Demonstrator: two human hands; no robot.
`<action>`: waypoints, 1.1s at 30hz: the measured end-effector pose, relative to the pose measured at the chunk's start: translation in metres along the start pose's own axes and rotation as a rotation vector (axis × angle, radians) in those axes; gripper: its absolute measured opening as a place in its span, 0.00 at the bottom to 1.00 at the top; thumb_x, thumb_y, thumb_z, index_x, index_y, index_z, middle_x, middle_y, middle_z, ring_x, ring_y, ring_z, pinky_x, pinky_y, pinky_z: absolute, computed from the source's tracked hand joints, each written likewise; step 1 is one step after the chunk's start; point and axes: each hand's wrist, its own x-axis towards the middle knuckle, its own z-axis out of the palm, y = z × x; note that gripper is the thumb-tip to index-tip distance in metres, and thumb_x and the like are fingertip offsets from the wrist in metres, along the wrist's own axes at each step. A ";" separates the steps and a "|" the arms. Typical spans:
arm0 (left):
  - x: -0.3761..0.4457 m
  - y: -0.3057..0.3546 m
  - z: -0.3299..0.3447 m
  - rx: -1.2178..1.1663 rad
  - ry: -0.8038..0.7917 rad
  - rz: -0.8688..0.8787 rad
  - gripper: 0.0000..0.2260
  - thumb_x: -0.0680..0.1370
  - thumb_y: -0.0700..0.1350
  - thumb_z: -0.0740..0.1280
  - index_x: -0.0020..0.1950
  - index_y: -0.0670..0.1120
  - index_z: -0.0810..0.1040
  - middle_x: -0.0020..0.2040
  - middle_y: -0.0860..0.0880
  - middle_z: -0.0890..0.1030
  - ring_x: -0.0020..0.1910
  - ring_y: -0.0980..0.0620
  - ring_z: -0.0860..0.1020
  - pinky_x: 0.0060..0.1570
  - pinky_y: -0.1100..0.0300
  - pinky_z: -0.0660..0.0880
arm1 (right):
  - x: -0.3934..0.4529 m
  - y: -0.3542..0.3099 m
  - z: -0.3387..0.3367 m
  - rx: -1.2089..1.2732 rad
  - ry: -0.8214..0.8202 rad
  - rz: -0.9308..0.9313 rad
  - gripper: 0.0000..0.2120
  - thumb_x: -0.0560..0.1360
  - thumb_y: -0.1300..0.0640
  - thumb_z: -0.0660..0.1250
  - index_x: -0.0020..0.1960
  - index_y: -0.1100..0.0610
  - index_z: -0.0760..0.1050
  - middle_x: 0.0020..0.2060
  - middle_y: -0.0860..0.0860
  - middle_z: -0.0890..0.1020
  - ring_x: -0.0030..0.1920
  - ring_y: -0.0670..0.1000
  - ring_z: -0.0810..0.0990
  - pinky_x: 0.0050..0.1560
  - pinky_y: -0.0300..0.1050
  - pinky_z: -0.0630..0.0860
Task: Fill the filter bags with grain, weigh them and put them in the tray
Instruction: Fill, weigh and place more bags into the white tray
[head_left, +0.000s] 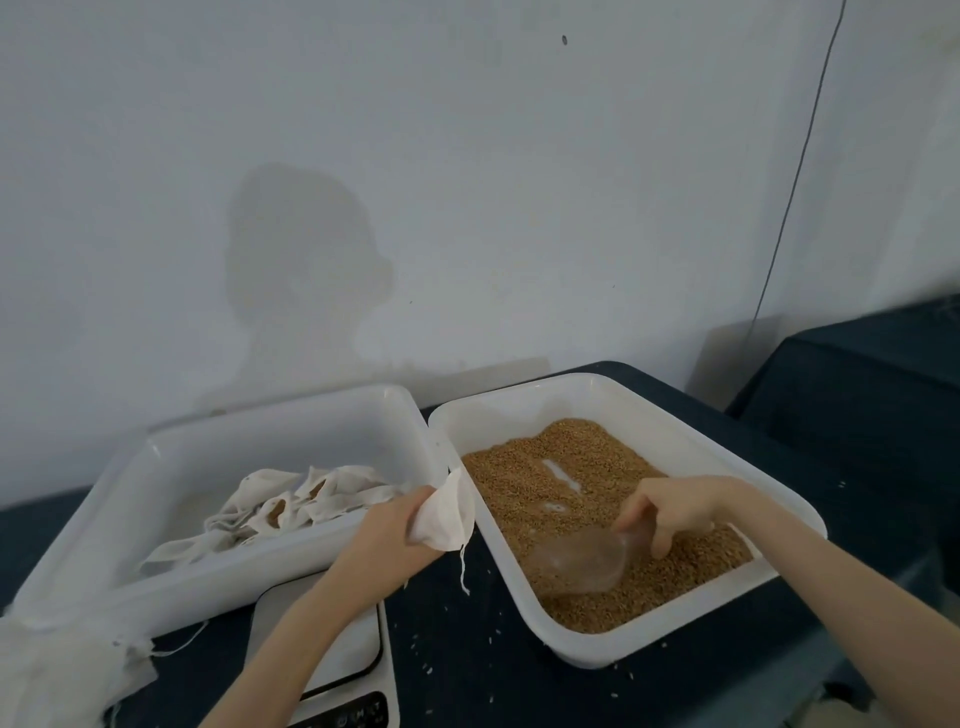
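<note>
A small white cloth filter bag (447, 514) is gripped by the curled fingers of the left hand (400, 530) between the two white plastic trays. A clear plastic scoop (582, 561) is held by the right hand (670, 509), fingers clenched on its handle, in the brown grain (571, 467) of the right tray (675, 644). More cloth bags (291, 504) are seen in the left tray (208, 587). A white digital scale (337, 654) is set on the dark tablecloth (467, 649) under the left forearm.

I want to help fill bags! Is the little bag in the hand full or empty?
Empty, it seems: the filter bag hangs flat and limp from the left hand.
</note>
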 end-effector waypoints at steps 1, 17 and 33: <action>-0.001 0.000 0.000 -0.003 -0.001 -0.002 0.09 0.71 0.53 0.69 0.45 0.66 0.72 0.38 0.59 0.79 0.38 0.64 0.77 0.34 0.72 0.69 | -0.001 0.003 0.000 0.047 -0.003 -0.025 0.23 0.71 0.70 0.69 0.56 0.44 0.81 0.54 0.40 0.81 0.53 0.41 0.78 0.53 0.35 0.74; -0.006 0.008 0.002 -0.046 -0.021 -0.052 0.09 0.72 0.50 0.70 0.51 0.55 0.76 0.45 0.53 0.80 0.45 0.53 0.79 0.40 0.61 0.76 | -0.016 -0.025 -0.009 0.243 0.169 -0.321 0.21 0.71 0.64 0.70 0.59 0.44 0.80 0.60 0.43 0.80 0.59 0.49 0.79 0.60 0.46 0.77; -0.011 0.003 -0.009 0.192 -0.040 -0.080 0.14 0.71 0.59 0.67 0.54 0.63 0.67 0.47 0.60 0.77 0.46 0.61 0.76 0.44 0.65 0.71 | -0.019 -0.066 -0.013 0.035 0.195 -0.382 0.21 0.70 0.67 0.71 0.54 0.44 0.81 0.44 0.30 0.79 0.46 0.34 0.77 0.48 0.29 0.73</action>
